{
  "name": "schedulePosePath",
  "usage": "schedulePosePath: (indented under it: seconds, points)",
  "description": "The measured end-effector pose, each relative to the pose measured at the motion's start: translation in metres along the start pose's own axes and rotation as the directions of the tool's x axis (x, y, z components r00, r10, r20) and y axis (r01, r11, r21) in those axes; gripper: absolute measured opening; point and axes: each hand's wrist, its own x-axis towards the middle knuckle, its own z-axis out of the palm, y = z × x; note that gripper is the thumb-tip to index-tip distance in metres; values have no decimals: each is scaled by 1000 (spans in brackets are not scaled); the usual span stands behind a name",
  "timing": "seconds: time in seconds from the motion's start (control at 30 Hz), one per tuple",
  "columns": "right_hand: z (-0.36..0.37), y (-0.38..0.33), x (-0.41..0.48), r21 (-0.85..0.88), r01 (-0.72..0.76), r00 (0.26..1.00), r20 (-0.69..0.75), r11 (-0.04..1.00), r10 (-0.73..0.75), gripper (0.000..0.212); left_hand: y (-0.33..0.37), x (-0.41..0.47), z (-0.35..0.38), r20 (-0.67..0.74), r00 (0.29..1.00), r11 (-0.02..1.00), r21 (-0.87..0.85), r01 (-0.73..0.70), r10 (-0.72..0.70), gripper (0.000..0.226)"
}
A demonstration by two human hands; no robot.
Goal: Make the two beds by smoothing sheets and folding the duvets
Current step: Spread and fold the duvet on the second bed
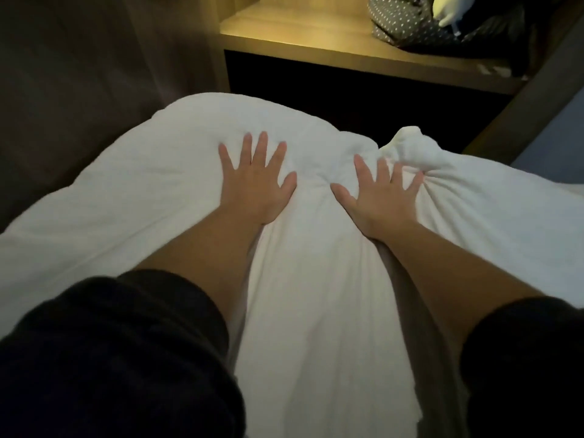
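Two bare forearms reach forward out of dark sleeves [110, 358] at the near corners, with a strip of white duvet [316, 311] open between them. The duvet runs from the near edge away to a rounded far end. Its left edge lies along a dark padded panel [63, 90], with little room left on that side. Its far edge stops near the black opening [347, 99] under a lit wooden shelf [300, 36]. The left grip [257, 181] lies flat on the duvet, fingers spread and straight. The right grip [377, 194], well apart from it, presses down the same way, fingers fanned. Creases gather toward it, and just beyond its fingertips a bunched corner [407, 143] of the duvet stands up. The cloth is thick, soft and rumpled, smoother on the left half. At the right, past the duvet, there is a bluish surface [556, 137]; what it is I cannot tell. On the shelf, far right, sits a dark dotted bag [407, 23] with something white [448, 11] on it.
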Motion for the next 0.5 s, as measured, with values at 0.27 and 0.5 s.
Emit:
schedulePosePath:
  seconds: [0.27,0.5]
  points:
    - [2,12,67,220,48,991,110,974,-74,58,5,83,10,77,989,992,-26,-127,128,57]
    - [14,20,93,213,1,981,189,977,-42,64,0,109,14,199,968,986,-94,-136,152,55]
